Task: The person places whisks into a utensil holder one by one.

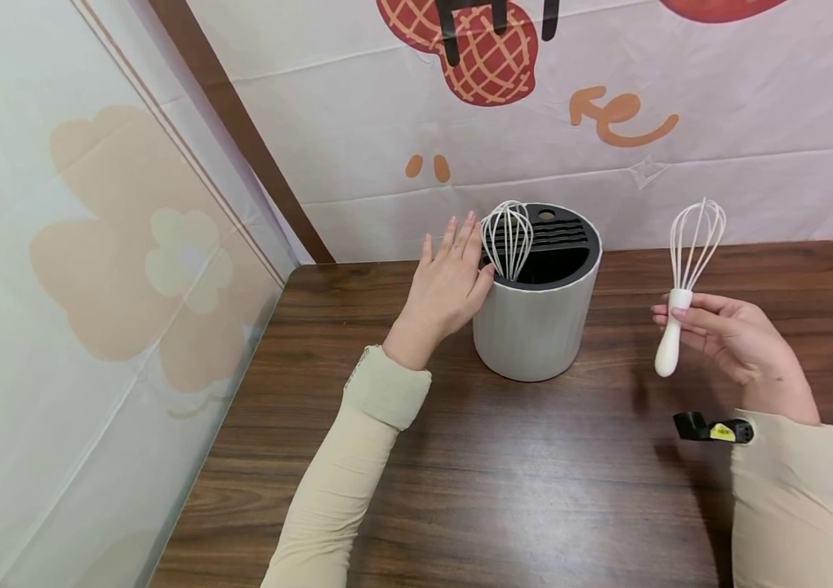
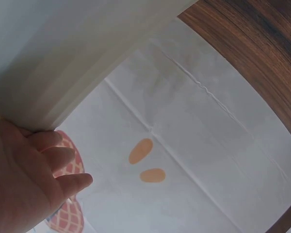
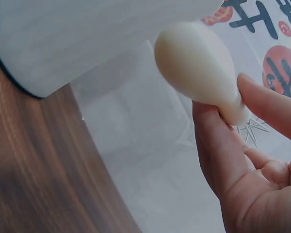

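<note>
A white utensil holder [image 1: 534, 327] with a black slotted top stands upright on the table. One white whisk [image 1: 508, 237] is in it at the left, wires up, its handle hidden inside. My left hand [image 1: 446, 282] rests against the holder's left side near the rim, fingers extended; in the left wrist view the hand [image 2: 26, 174] is beside the holder wall [image 2: 63, 53]. To the right of the holder, my right hand [image 1: 743, 339] pinches a second white whisk [image 1: 670, 343] by its handle, wires upward. In the right wrist view the rounded handle end [image 3: 194, 60] faces the camera.
The dark wooden table [image 1: 519, 482] extends in front of the holder. A printed cloth [image 1: 358, 139] hangs behind it, and another with a flower [image 1: 130, 253] hangs on the left. A black strap mount [image 1: 714, 429] sits at my right cuff.
</note>
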Demonstrator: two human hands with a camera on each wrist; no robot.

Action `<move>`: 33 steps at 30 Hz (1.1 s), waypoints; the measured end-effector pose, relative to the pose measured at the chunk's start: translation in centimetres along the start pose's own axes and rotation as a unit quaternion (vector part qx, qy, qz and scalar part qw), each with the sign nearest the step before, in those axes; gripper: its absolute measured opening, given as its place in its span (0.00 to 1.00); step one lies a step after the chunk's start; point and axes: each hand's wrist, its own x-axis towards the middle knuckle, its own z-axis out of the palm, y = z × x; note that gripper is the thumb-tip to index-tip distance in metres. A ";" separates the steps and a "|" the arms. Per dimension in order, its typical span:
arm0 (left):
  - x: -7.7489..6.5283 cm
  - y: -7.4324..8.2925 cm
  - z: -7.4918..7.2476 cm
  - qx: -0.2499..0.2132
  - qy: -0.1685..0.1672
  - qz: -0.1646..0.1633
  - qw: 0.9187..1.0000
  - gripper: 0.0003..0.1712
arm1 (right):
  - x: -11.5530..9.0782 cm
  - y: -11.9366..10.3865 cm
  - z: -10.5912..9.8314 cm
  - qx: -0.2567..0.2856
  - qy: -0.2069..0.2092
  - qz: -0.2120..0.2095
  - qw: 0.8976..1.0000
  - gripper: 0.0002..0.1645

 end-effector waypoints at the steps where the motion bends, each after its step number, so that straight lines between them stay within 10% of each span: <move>1: 0.0 0.0 0.0 0.000 0.000 0.001 1.000 0.35 | -0.1 -0.1 0.2 -0.007 0.007 -0.004 1.000 0.20; 33: 0.1 -0.1 0.1 0.005 0.000 0.000 1.000 0.35 | 1.5 -2.7 4.6 0.014 -0.019 -0.049 0.999 0.19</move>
